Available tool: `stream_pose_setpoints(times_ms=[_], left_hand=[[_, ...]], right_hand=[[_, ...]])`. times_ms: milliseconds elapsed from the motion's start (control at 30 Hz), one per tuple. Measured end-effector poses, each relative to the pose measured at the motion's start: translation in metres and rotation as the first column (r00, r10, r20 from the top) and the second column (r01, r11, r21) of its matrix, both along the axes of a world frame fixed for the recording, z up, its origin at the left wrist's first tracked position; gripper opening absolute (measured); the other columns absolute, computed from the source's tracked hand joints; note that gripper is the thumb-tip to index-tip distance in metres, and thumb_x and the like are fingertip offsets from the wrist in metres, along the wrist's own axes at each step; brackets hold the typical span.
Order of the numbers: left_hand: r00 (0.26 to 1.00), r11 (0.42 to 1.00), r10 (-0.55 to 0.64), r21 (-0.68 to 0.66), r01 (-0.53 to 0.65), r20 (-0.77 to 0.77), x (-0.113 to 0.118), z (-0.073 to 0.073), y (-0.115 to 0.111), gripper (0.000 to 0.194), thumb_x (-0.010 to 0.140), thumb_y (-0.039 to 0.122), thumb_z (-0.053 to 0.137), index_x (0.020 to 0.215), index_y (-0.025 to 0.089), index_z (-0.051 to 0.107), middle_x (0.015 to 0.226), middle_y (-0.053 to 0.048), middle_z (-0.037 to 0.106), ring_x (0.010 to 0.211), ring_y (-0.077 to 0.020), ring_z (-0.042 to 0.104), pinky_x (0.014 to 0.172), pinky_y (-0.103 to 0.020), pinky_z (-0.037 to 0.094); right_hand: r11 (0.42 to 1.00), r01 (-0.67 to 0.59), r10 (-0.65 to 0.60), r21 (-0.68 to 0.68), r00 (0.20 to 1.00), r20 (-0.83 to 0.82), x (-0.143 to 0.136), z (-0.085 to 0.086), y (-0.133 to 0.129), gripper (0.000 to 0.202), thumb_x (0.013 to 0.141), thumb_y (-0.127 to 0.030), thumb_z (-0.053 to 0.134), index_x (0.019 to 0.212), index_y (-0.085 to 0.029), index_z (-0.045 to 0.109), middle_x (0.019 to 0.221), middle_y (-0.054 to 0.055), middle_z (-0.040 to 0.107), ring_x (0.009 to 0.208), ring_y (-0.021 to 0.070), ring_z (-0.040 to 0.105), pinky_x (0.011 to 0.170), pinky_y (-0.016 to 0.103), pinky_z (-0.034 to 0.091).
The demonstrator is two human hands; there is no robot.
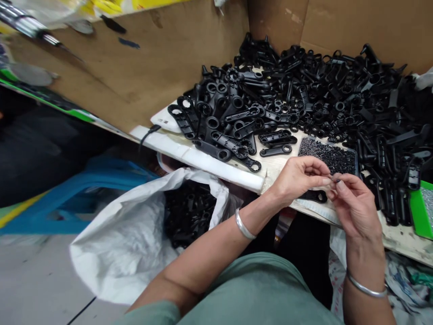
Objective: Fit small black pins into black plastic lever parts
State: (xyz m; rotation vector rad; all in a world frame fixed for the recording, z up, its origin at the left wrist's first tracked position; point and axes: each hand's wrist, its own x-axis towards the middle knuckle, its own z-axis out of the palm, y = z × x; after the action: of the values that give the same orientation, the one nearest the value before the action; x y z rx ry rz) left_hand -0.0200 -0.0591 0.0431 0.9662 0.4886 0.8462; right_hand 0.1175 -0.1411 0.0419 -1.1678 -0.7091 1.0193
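My left hand (299, 176) and my right hand (356, 203) meet fingertip to fingertip above the table's front edge. Both are closed in a pinch around something tiny; a small dark spot shows at the fingertips, too small to name. Just behind them a clear box (328, 155) holds many small dark pieces that look like screws. Under my hands lies a black plastic arm with a ring end (316, 195), partly covered by them. More black plastic arms (233, 144) lie loose to the left of the box.
A large heap of black plastic parts (314, 90) covers the table's back, against cardboard walls (368, 36). A white sack (118, 239) of black parts stands open below left. A green tray (421, 210) sits at right. An electric screwdriver (32, 25) hangs upper left.
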Motion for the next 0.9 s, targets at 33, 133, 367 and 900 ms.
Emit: stream_pose_setpoints(times_ms=[33,133,367,900], left_hand=[[1.000,1.000,-0.004,-0.024,0.005,0.016,-0.001,0.000,-0.002,0.033,0.056,0.023,0.089,0.077,0.010,0.067,0.074,-0.001,0.068,0.068,-0.0085,0.062,0.067,-0.022,0.052],[0.999,0.997,-0.007,-0.071,0.010,0.042,-0.002,0.002,-0.006,0.038,0.053,0.026,0.091,0.077,0.011,0.067,0.073,0.000,0.068,0.067,-0.0085,0.063,0.067,-0.022,0.052],[0.994,0.995,-0.043,-0.083,0.052,0.101,0.000,-0.001,-0.010,0.041,0.055,0.033,0.091,0.077,0.011,0.065,0.066,0.000,0.066,0.060,-0.0105,0.064,0.063,-0.026,0.054],[0.997,0.997,-0.022,-0.073,0.027,0.075,0.001,-0.007,-0.013,0.036,0.057,0.029,0.089,0.076,0.011,0.065,0.069,0.001,0.067,0.063,-0.0091,0.063,0.066,-0.024,0.052]], right_hand=[[1.000,0.001,-0.001,0.003,1.000,-0.012,-0.002,-0.001,0.000,0.021,0.064,-0.031,0.091,0.080,-0.027,0.077,0.075,-0.002,0.067,0.062,0.0087,0.060,0.059,0.019,0.053],[1.000,0.020,-0.020,0.005,0.999,-0.028,-0.004,-0.002,-0.001,0.023,0.061,-0.030,0.092,0.079,-0.026,0.077,0.080,-0.001,0.068,0.065,0.0090,0.060,0.060,0.018,0.053],[0.999,0.044,-0.044,0.030,0.999,0.000,-0.008,-0.003,-0.001,0.022,0.062,-0.028,0.091,0.079,-0.026,0.077,0.082,-0.001,0.069,0.065,0.0081,0.061,0.061,0.018,0.054],[0.988,0.147,-0.153,0.044,0.916,0.372,-0.007,-0.005,-0.016,0.017,0.077,-0.029,0.082,0.092,-0.023,0.077,0.085,0.003,0.074,0.067,0.0148,0.068,0.065,0.028,0.058]])
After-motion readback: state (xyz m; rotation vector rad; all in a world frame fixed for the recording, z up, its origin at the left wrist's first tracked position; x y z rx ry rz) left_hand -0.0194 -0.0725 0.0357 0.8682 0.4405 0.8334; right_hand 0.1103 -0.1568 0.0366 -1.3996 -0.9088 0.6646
